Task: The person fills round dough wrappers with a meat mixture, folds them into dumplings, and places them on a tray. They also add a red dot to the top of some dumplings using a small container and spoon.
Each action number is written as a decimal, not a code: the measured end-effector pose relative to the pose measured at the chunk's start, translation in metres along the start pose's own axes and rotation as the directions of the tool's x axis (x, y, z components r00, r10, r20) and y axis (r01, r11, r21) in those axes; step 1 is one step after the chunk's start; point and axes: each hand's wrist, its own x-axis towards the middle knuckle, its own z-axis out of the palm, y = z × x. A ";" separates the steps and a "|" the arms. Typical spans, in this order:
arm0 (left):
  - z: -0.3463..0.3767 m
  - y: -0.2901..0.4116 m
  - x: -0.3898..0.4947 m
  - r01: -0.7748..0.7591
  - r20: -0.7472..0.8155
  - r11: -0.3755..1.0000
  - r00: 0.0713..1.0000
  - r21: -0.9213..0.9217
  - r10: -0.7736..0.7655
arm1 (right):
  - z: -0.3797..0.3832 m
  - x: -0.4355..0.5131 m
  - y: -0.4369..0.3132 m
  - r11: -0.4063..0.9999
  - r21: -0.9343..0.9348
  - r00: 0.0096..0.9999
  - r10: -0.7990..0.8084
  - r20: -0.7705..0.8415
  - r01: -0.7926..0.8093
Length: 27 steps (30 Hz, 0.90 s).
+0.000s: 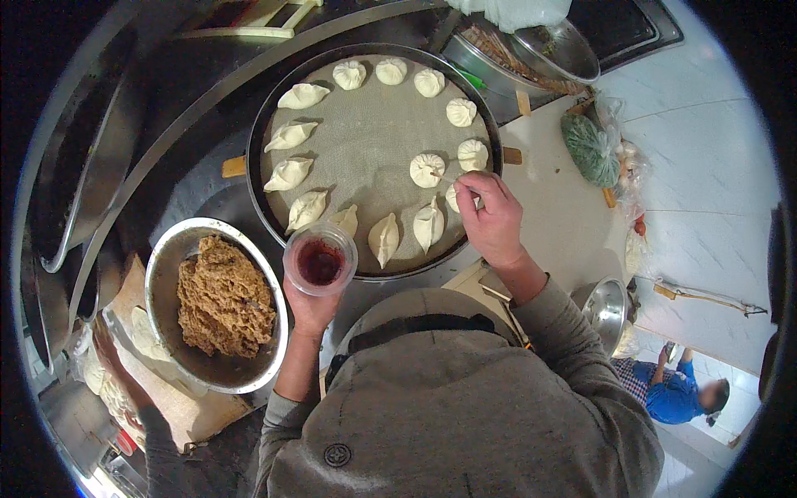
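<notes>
My left hand (313, 308) holds a clear plastic cup (320, 258) with dark red liquid in it, over the near left rim of a round steamer tray (274, 239). In my right hand (495, 215) a thin stick (441, 177) is pinched between thumb and fingers. Its tip meets the top of a round pleated bun (427, 170), set inward from the outer ring. Another round bun (453, 198) is partly hidden by my right hand. Leaf-shaped buns (290, 174) line the tray's left and near sides, and round ones (391, 71) its far and right sides.
At left stands a metal bowl (152, 280) of brown filling (224, 299). Beyond it, another person's arm (124, 373) reaches over a floured board (212, 417). A metal pot (498, 71) stands back right; bagged greens (588, 149) lie right. A person in blue (675, 395) stands far right.
</notes>
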 end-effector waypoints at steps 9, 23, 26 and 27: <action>-0.002 -0.002 -0.004 -0.019 0.009 0.999 1.000 0.032 0.019 | 0.009 0.002 0.001 0.999 -0.012 0.999 0.034 0.026 -0.033; 0.004 0.005 -0.011 -0.005 0.065 1.000 0.998 0.025 0.004 | -0.058 -0.036 -0.008 0.984 -0.107 0.986 0.128 -0.108 -0.139; 0.006 0.006 -0.011 -0.037 0.102 0.996 0.994 0.079 0.029 | -0.062 -0.046 -0.002 0.987 -0.086 0.985 0.127 -0.118 -0.138; 0.007 0.006 -0.012 -0.044 0.106 0.997 0.994 0.065 0.037 | -0.062 -0.048 0.000 0.990 -0.077 0.987 0.104 -0.124 -0.114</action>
